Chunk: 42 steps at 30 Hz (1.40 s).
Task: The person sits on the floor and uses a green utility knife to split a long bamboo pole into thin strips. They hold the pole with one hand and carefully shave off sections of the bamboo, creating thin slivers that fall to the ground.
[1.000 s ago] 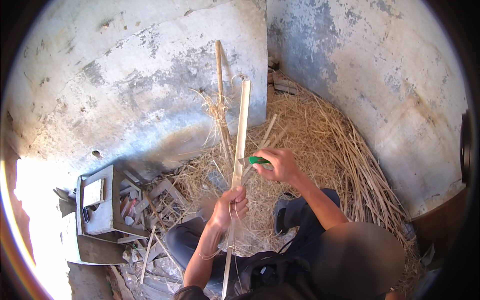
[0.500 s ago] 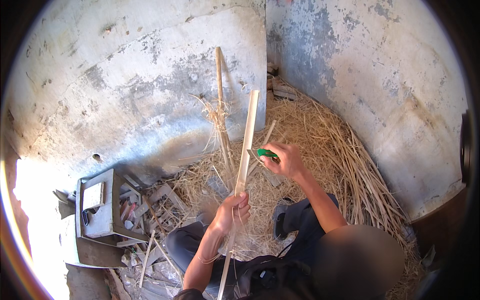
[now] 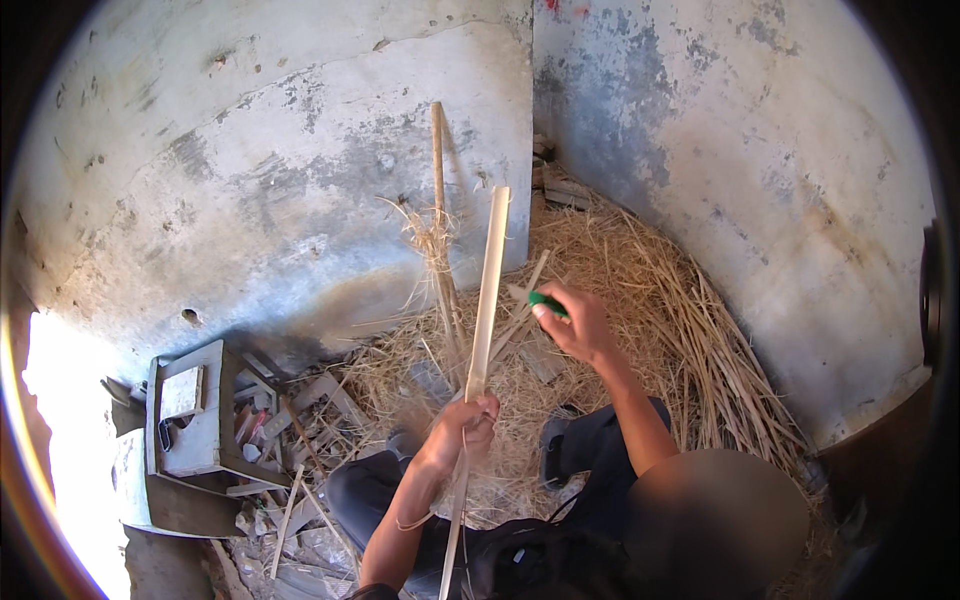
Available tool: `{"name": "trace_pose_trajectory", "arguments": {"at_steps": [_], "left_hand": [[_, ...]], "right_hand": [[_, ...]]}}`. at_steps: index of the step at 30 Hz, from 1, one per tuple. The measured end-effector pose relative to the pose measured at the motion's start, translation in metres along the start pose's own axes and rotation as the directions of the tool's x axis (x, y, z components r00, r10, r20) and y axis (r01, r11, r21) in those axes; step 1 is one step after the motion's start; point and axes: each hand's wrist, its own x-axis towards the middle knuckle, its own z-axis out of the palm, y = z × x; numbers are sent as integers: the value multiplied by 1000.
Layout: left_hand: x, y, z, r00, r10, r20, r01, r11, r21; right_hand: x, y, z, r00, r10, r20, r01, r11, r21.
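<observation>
A long pale bamboo strip [image 3: 489,290] runs up and away from my lap, its upper end free in front of the wall. My left hand [image 3: 459,435] is closed around its lower middle, and the tail end slants down past my wrist. In my right hand [image 3: 577,322] is a knife [image 3: 546,302] with a green handle, its short blade pointing left. The blade is apart from the strip, a little to its right. A thin fibre hangs by my left hand.
Straw and shavings [image 3: 620,270] cover the floor, with long strips [image 3: 740,350] heaped along the right wall. A wooden pole [image 3: 438,160] leans on the far wall. At left stands a battered wooden stool [image 3: 205,430] beside scrap wood [image 3: 320,395].
My right hand has drawn the knife rightward, away from the strip's edge. The strip, still in my left hand, has shifted slightly left and down.
</observation>
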Motion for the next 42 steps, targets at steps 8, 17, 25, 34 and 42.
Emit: {"name": "trace_pose_trajectory", "arguments": {"at_steps": [8,17,25,34,42], "left_hand": [[4,-1,0,997,22,-75,-4,973,232],[18,-9,2,933,343,-107,-269,864,426],[8,-3,-3,937,301,-180,-222,907,359],[2,4,-1,896,347,-279,-223,891,395],[-1,6,3,897,342,-279,-218,893,394]], "right_hand": [[-10,-32,22,889,349,297,-457,720,522],[-17,-39,39,882,336,329,-470,632,616],[-17,-40,24,924,131,359,-247,921,301],[-29,-46,41,943,-153,297,155,988,15],[-31,-51,48,955,-141,260,141,990,20]]}}
